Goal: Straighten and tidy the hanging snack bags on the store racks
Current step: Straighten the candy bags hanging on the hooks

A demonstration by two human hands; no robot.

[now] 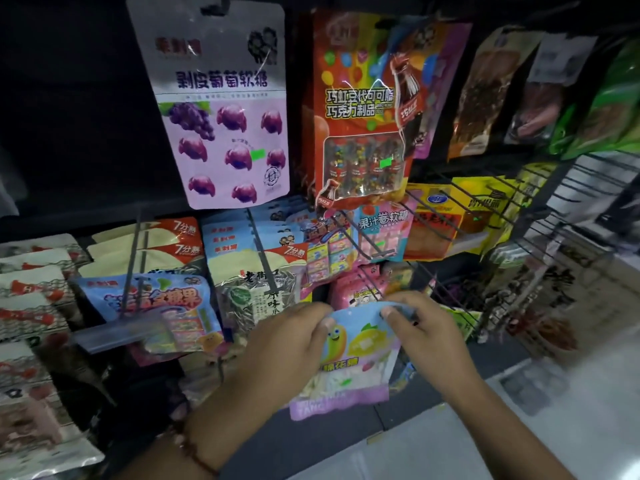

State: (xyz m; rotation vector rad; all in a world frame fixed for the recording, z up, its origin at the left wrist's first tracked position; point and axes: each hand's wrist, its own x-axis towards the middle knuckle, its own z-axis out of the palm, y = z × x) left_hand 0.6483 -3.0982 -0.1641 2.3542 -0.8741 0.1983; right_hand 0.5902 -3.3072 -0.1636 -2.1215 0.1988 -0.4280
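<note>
A light-blue and lilac marshmallow bag (356,362) with cartoon fruit hangs low in the middle of the rack. My left hand (287,341) pinches its top left corner and my right hand (426,327) pinches its top right corner. Just behind it sits a pink snack bag (356,289) on the same hook row. Above hang a purple grape-gummy bag (225,109) and a red chocolate-bean pack (360,109).
Bare wire hooks (460,216) jut out at the right, close to my right hand. A blue candy bag (152,306) and sunflower-seed bags (256,296) hang at the left. Dark jerky packs (485,88) hang top right. Pale floor (519,427) lies below.
</note>
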